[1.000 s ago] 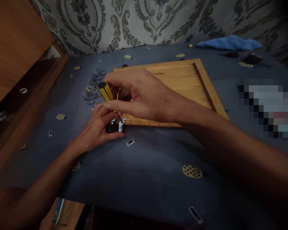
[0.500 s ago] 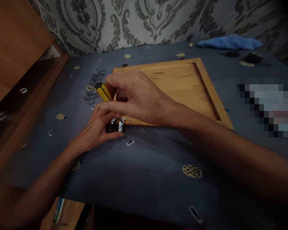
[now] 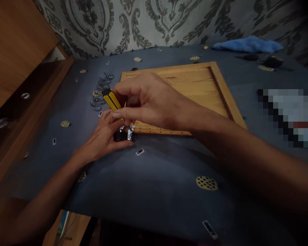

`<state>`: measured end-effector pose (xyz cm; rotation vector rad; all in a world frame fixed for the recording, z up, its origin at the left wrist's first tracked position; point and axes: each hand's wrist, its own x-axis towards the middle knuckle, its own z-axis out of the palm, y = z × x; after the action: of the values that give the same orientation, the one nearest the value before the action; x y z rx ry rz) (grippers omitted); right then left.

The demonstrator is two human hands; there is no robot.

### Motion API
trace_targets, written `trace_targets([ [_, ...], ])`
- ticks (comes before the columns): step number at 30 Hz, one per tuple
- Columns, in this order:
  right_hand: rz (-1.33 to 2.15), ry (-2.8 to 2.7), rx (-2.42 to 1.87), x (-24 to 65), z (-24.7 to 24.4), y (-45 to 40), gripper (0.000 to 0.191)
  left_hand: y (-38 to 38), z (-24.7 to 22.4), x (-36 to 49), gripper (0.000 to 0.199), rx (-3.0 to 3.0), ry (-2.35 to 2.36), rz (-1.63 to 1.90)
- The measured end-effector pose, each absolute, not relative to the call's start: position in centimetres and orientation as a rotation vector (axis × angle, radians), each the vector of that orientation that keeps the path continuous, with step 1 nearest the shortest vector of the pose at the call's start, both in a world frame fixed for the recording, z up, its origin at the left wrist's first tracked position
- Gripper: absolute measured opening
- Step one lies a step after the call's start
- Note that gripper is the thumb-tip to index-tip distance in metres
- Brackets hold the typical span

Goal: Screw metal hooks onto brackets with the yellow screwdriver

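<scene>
My right hand [image 3: 149,102] is closed around a screwdriver [image 3: 112,101] with a yellow and black handle. The handle leans up to the left; the tip is hidden by my fingers. Just below, my left hand [image 3: 99,138] pinches a shiny metal hose clamp [image 3: 129,134] between thumb and fingers, at the near left corner of a wooden tray-like board [image 3: 169,131]. A dark part beside the clamp is too dim to name. Several more metal hose clamps [image 3: 102,82] lie in a row left of the board.
The dark blue patterned cloth [image 3: 156,188] covers the table. At the back right lie a blue rag [image 3: 247,44] and a dark object [image 3: 270,60]. A blurred-out flat object [image 3: 284,116] is on the right. A wooden cabinet [image 3: 17,51] stands along the left.
The view has shifted very slightly. Both hands keep nearly the same pose on the screwdriver and the clamp; the right hand has turned a little.
</scene>
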<state>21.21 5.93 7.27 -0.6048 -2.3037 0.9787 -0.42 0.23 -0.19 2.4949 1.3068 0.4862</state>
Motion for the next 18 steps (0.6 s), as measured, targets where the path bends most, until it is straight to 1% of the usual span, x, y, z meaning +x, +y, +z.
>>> trace_targets([
  [8, 0.935, -2.240, -0.576, 20.8, 6.1, 6.0, 0.045, 0.1, -0.1, -0.4, 0.047, 2.422, 1.387, 0.446],
  [13, 0.860, -2.218, -0.516, 20.8, 6.0, 5.8, 0.041, 0.1, 0.3, -0.2, 0.045, 2.404, 1.380, 0.415],
  [18, 0.908, -2.162, -0.559, 20.5, 5.7, 5.6, 0.038, -0.1, 0.7, 0.0, 0.046, 2.416, 1.373, 0.414],
])
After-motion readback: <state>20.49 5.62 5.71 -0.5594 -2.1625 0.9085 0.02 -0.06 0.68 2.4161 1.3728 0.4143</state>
